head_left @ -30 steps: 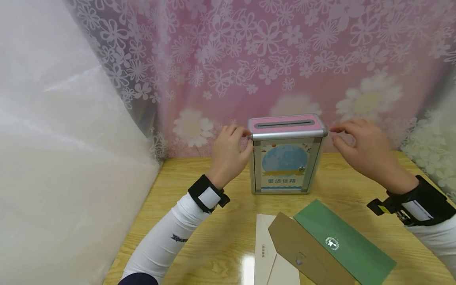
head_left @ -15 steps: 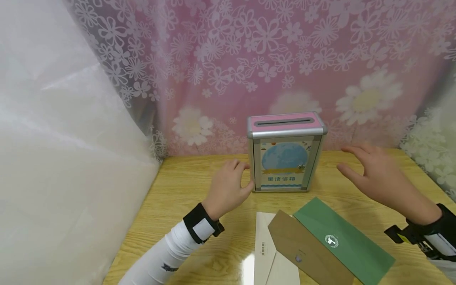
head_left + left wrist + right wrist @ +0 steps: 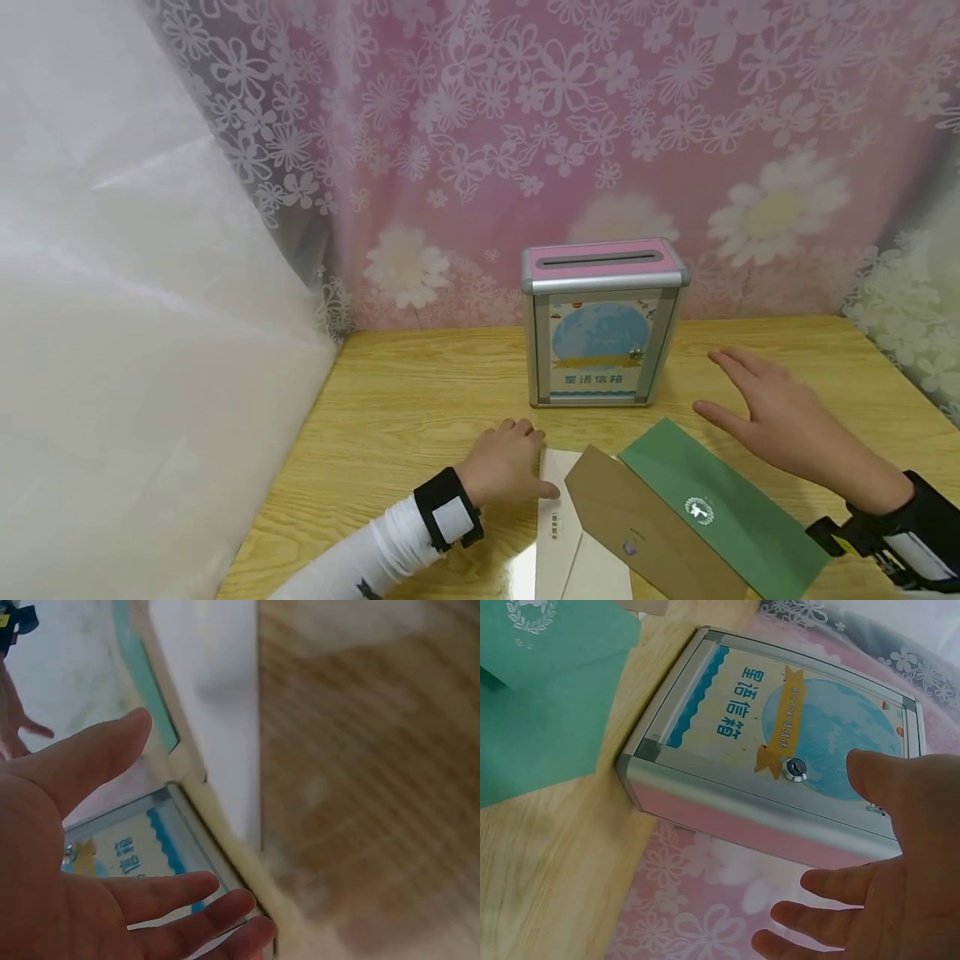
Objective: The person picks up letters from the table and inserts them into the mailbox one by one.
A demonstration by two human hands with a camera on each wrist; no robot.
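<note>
Upright near the back of the table stands a pink mailbox [image 3: 606, 333] with a silver frame, a slot on top and a small lock [image 3: 794, 769] on its front. Three envelopes overlap in front of it: a white one [image 3: 555, 542], a brown one [image 3: 637, 533] and a green one [image 3: 720, 500]. At the white envelope's upper left edge is my left hand [image 3: 506, 467], thumb over the paper and fingers spread; whether it touches is unclear. My right hand [image 3: 787, 417] hovers above and right of the green envelope, fingers extended, holding nothing.
A wooden table [image 3: 405, 400] carries everything. Behind it hangs a pink flowered curtain [image 3: 487, 167], and a whitish sheet [image 3: 135, 333] closes off the left side. White lace cloth [image 3: 907, 308] is at the right.
From the mailbox's left upper corner my left hand has come down to the white envelope. The right hand has dropped away from the mailbox's right side. The mailbox and envelopes stay put.
</note>
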